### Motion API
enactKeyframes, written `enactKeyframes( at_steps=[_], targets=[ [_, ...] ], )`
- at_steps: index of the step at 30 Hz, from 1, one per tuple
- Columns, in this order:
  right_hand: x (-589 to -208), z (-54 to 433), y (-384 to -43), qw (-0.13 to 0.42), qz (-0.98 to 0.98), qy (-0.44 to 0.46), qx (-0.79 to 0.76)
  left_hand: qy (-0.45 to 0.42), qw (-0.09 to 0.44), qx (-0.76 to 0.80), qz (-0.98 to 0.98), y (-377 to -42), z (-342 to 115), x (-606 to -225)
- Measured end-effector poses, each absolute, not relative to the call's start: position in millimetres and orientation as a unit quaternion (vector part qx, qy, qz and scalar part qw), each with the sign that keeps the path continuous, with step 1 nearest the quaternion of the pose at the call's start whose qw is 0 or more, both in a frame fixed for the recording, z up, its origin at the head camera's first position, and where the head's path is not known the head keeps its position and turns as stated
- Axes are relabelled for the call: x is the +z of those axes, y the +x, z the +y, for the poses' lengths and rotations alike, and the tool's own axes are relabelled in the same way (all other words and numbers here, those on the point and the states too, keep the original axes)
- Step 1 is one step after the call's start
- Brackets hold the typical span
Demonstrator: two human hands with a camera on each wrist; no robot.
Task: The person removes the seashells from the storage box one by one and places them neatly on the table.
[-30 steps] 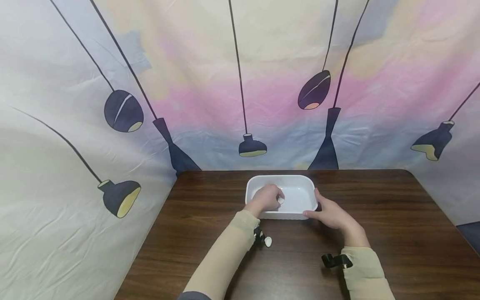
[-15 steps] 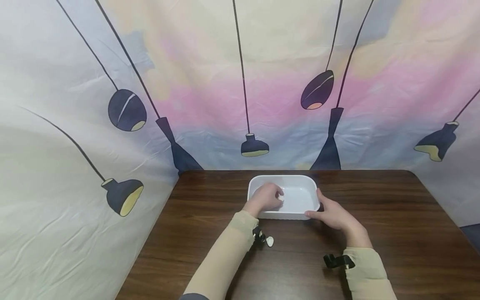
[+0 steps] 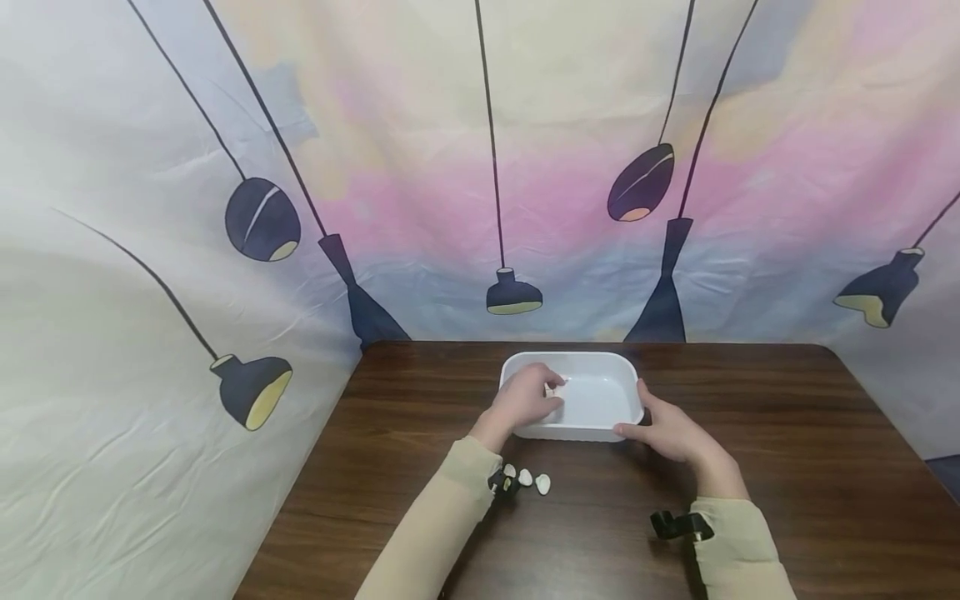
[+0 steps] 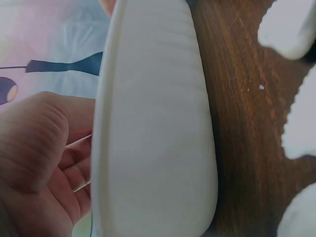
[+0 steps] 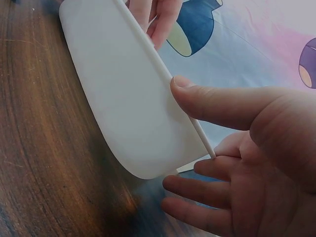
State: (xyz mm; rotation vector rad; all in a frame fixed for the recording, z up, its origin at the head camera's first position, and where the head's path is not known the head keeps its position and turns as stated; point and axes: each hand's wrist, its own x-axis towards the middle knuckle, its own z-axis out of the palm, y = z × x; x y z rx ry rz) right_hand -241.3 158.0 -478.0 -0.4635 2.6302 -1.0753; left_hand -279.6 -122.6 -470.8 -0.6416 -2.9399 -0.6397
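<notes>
A white rectangular tray (image 3: 597, 401) stands near the table's back edge. My left hand (image 3: 527, 395) reaches over its front rim into the left part, thumb and fingers apart. What lies under those fingers is mostly hidden; in the left wrist view the tray's wall (image 4: 158, 123) covers the fingertips. My right hand (image 3: 667, 427) grips the tray's right front corner; the right wrist view shows the thumb (image 5: 197, 98) on the front rim and fingers around the end. Several small white shells with scalloped edges, one nearest the right (image 3: 543, 484), lie on the table before the tray.
The brown wood-grain table (image 3: 420, 417) reaches back to a hanging cloth (image 3: 570, 208) printed with dark lamps. A black wrist mount sits on each sleeve; the left mount (image 3: 502, 483) is right beside the shells.
My left hand has shifted left inside the tray and its fingers have spread; the white piece seen at its fingertips no longer shows there. More table shells are uncovered. The right hand keeps its grip.
</notes>
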Motion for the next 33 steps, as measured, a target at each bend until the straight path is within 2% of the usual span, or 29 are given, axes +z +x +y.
enactKeyframes(
  at_steps=[16,33],
  targets=[
    [-480,161,-242,0.126,0.907,-0.161,-0.369,-0.262,0.115,-0.298,-0.911,-245,-146,-469],
    [-481,160,-243,0.124,0.908,-0.162,-0.366,-0.353,0.123,-0.309,-0.875,-204,-150,-478]
  ],
)
